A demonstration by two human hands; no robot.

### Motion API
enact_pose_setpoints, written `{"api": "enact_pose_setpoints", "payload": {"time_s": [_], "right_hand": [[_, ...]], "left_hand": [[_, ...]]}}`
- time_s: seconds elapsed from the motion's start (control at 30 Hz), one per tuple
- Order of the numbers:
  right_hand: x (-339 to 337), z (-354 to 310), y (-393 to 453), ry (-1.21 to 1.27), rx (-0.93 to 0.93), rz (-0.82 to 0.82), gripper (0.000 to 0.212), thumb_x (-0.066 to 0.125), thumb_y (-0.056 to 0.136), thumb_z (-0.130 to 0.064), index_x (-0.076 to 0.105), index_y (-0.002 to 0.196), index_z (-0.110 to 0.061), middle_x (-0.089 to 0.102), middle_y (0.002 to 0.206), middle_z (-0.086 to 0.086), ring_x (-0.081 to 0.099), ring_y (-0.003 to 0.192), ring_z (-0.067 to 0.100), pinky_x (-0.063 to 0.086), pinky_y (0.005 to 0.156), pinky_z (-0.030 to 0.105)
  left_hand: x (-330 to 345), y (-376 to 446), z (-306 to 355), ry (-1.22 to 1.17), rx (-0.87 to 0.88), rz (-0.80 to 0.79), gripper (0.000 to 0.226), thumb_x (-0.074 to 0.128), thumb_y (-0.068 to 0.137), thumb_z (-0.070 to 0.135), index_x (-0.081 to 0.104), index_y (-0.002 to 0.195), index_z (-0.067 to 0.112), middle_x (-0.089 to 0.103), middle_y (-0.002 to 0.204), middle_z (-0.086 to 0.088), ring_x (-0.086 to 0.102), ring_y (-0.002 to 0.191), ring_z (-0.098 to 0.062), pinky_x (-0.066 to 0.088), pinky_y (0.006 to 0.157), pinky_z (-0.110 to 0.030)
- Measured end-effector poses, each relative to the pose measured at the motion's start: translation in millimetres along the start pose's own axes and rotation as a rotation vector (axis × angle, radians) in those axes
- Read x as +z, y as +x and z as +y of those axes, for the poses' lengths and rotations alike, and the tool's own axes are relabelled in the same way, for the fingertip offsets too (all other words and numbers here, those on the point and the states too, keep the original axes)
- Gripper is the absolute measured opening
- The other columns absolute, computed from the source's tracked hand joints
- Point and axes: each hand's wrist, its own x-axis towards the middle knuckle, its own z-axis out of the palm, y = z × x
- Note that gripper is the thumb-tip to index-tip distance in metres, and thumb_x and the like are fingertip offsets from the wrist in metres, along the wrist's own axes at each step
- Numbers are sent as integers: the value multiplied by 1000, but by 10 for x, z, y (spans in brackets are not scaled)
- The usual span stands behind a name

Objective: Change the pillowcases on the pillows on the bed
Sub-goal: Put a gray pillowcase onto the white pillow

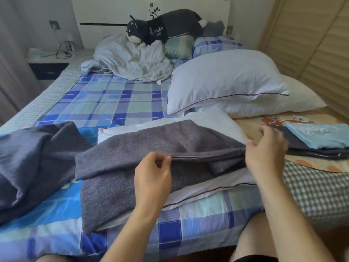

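The bed [105, 99] fills the room, spread with a blue plaid sheet, its white headboard [113, 14] against the far wall and slatted wooden doors [311, 44] along the right. Three bare white pillows are in sight: two stacked at the right [222, 82] [302, 99], long axes running left to right, and a third [211, 118] near the foot, also lying crosswise. A grey pillowcase [151, 148] lies over that near pillow, long axis left to right, its opening facing the person. A second dark case [34, 159] sits crumpled to the left. A plush dog [162, 27] lies by the headboard above a rumpled grey blanket [132, 59]. Folded linen [319, 137] rests at the right edge. The left hand [153, 176] pinches the hem of the case's opening between thumb and fingers. The right hand [266, 148] touches the case's right end, fingers loosely spread.
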Motion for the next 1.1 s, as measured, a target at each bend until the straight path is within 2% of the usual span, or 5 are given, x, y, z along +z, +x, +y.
{"api": "enact_pose_setpoints", "payload": {"time_s": [0.2,0.47,0.7,0.93,1.1], "right_hand": [[566,-559,-746,69,-775,-352,31,70,81,-9,68,111,-17,64,109,-3,51,108,21,46,96,36],[717,-811,-848,187,-811,-195,9,70,89,-14,71,98,-12,65,87,1,57,84,23,49,74,35],[441,-444,-212,102,-673,-45,8,64,94,-16,72,93,-13,65,86,2,60,83,28,53,70,42],[479,-586,-273,259,-513,-448,9,66,94,-28,71,86,-27,69,83,-12,62,80,6,49,73,23],[209,-648,-306,207,-425,-880,23,67,92,-37,73,74,-25,71,75,-6,65,72,5,50,73,27]], "left_hand": [[-51,44,82,-13,6,18,20,67,94,27,61,75,26,64,69,9,57,63,-2,41,59,-28],[-129,164,-13,-99,-58,63,18,63,97,24,59,81,17,62,72,-2,55,65,-19,39,59,-33],[-1055,737,-771,344,-212,279,12,58,96,23,58,88,15,67,102,-15,59,95,-35,40,75,-38],[-1017,516,-972,565,148,359,26,73,86,14,64,110,7,58,109,-21,50,100,-44,41,88,-51],[-721,482,-1074,656,384,3,30,78,84,35,68,108,19,59,110,-3,56,98,-31,51,85,-45]]}}
